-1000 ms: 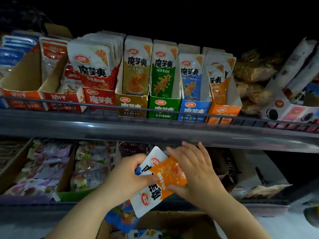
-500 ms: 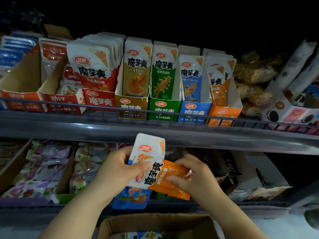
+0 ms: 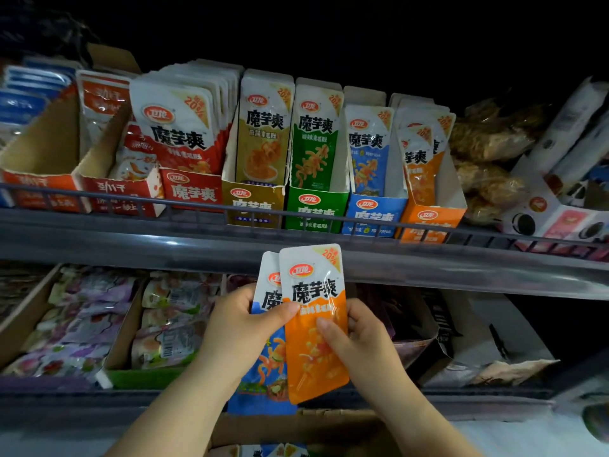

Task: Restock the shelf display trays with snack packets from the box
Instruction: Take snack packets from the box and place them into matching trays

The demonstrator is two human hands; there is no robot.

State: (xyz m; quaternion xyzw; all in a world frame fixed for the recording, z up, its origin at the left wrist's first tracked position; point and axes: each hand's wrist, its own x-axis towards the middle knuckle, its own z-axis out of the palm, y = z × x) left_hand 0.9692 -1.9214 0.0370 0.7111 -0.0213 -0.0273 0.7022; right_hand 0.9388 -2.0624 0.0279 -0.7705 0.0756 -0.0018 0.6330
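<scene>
At the bottom edge, the open cardboard box [image 3: 296, 430] is seen, with a few packets showing inside it. Just above it, two snack packets are held upright, fanned together: an orange packet [image 3: 314, 324] in front and a blue packet [image 3: 267, 364] partly covered behind it on the left. The left hand [image 3: 240, 328] is closed on the pair, with its thumb laid across the blue packet and reaching the orange one. The right hand [image 3: 359, 341] is closed on the right edge of the orange packet, its thumb pressed on the front face. The tops of both packets are raised in front of the grey upper shelf rail [image 3: 131, 239]. Behind the hands, on the lower shelf, cardboard trays of purple and green wrapped sweets [image 3: 99, 318] are seen at the left. On the upper shelf, a row of display trays is stood side by side: a red tray [image 3: 192, 192] packed full, a yellow tray [image 3: 253, 206], a green tray [image 3: 316, 209], a blue tray [image 3: 374, 216] and an orange tray [image 3: 428, 219], each with matching packets upright inside. Bags of brown snacks [image 3: 487, 150] are stacked just to the right of the orange tray.
</scene>
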